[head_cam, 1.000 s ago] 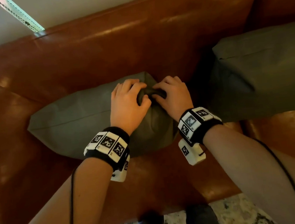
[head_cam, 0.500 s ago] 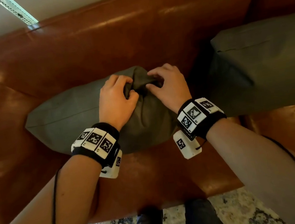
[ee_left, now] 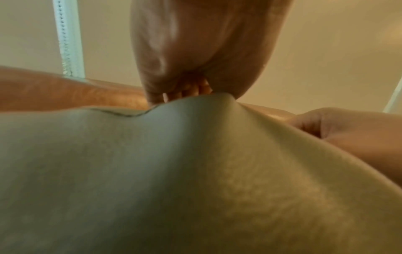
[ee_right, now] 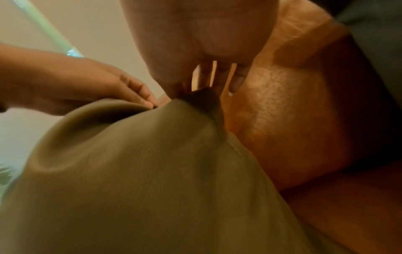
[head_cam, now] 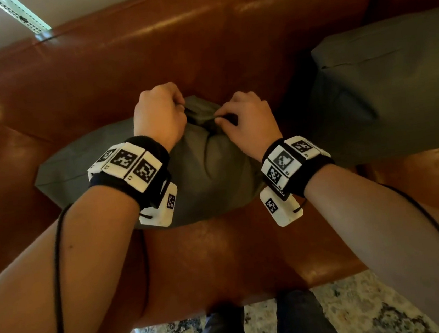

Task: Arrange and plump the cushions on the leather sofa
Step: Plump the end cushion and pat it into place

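Both hands are working at the green cushion [head_cam: 208, 173] lying on the leather sofa [head_cam: 236, 252] seat against the backrest. The left hand [head_cam: 159, 115] and right hand [head_cam: 248, 120] are each pinching its bunched top edge with curled fingers [ee_right: 139, 92]. A second cushion [head_cam: 395, 86] is sitting beyond, to the right.

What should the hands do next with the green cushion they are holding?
Probably lift and shake it a little. The left hand and right hand each pinch the bunched top edge of the cushion, which slumps flat on the sofa. Keeping that grip and pulling upward should fluff it.
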`<state>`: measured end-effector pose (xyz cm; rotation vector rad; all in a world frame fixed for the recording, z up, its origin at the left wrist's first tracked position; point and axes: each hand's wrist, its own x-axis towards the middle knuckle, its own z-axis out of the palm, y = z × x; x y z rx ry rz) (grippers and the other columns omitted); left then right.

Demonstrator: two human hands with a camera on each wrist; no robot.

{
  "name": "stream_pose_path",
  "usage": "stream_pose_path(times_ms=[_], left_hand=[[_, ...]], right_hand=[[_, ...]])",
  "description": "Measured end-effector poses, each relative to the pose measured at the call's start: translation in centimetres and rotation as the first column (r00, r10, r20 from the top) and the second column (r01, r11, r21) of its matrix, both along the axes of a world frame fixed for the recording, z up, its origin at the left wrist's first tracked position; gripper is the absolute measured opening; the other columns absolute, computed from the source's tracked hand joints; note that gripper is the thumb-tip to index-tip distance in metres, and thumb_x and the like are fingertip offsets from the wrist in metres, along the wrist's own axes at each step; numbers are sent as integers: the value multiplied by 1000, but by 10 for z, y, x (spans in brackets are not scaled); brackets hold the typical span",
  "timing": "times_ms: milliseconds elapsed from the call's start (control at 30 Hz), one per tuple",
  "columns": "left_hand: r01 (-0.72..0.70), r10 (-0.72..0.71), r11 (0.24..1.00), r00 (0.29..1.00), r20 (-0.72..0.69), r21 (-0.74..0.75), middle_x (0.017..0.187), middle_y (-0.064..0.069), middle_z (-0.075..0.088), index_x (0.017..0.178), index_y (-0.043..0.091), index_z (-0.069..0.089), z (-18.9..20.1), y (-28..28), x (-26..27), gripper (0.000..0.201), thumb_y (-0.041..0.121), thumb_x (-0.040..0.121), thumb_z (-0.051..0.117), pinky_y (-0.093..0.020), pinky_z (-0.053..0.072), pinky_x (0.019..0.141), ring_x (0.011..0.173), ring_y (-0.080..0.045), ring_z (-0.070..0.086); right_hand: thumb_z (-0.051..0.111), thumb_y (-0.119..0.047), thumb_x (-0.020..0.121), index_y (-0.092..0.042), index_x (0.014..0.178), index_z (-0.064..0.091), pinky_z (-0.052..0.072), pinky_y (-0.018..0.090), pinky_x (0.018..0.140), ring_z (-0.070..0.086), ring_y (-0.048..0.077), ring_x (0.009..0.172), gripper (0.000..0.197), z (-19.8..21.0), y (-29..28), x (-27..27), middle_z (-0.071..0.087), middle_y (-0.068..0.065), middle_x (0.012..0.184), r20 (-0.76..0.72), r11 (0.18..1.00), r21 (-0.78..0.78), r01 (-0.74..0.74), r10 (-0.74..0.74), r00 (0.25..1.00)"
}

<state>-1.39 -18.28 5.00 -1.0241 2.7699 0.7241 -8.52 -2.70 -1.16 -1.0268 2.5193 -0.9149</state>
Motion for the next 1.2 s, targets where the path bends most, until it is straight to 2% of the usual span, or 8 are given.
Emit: stream_pose_path(times_ms=[200, 367, 533, 667, 800, 900, 1033, 1200], left_hand=[[-173, 169, 962, 985, 36, 209, 89, 3, 62, 85, 21, 66, -2, -10, -6, 14, 13, 92, 58, -22, 41, 66, 88, -15, 58], [-208, 222, 927, 975, -8, 313, 86, 7, 59, 87, 26, 61, 1, -5, -7, 7, 21, 93, 59, -23, 42, 65, 88, -16, 60], [33, -37, 998, 995, 88, 48, 96, 3, 53, 97, 20, 51, 11, 0, -3, 28, 35, 85, 71, -24, 39, 65, 83, -14, 53], [-6, -7, 996, 989, 149, 86, 98, 0, 54, 94, 19, 58, 14, -2, -6, 8, 26, 94, 61, -27, 39, 73, 87, -15, 51], [-114, 87, 964, 989, 120, 240, 102, -1, 62, 98, 18, 67, 15, -3, -6, 16, 28, 98, 54, -29, 42, 78, 95, -17, 57], [-182, 148, 923, 981, 122, 340, 105, -1, 66, 95, 23, 69, 13, -6, -4, 18, 30, 98, 53, -34, 50, 87, 98, -17, 61], [-227, 203, 890, 974, 103, 396, 97, -1, 69, 86, 25, 70, 14, -4, -4, 19, 31, 97, 56, -41, 53, 92, 94, -18, 65], [-209, 189, 889, 978, 88, 408, 96, -2, 69, 92, 19, 71, 14, -1, 0, 20, 29, 98, 55, -38, 52, 92, 93, -17, 64]], right_hand=[[61, -34, 90, -26, 102, 67, 34, 35, 86, 50, 18, 102, 15, 6, -11, 2, 56, -6, 99, -92, 995, 17, -98, 99, 991], [63, -32, 90, -27, 88, 69, 45, 47, 93, 55, 16, 99, 8, 5, -18, -11, 52, -11, 91, 236, 992, -48, 117, -102, 966], [61, -29, 94, -16, 101, 73, 42, 27, 88, 56, 12, 101, 19, 11, -18, -21, 58, -8, 98, 419, 990, -2, 138, -124, 899], [62, -29, 92, -17, 98, 73, 50, 37, 94, 61, 12, 97, 17, 18, -21, -21, 68, -3, 99, 541, 984, -11, 180, -146, 828], [68, -34, 83, -26, 78, 59, 44, 35, 86, 52, 11, 91, 13, 21, -16, -12, 53, -10, 90, 124, 976, -86, 202, -191, 974], [66, -48, 83, -27, 82, 66, 34, 35, 86, 48, 15, 98, 21, 20, -11, 1, 47, -10, 89, -125, 995, 58, 77, -69, 990], [61, -49, 88, -23, 106, 70, 35, 38, 90, 48, 22, 108, 33, 17, -19, 2, 56, -2, 103, -142, 989, 134, 62, -43, 989], [59, -37, 93, -25, 98, 72, 33, 40, 93, 49, 22, 111, 19, 17, -28, -6, 55, -6, 101, 12, 988, 148, 40, -42, 999]])
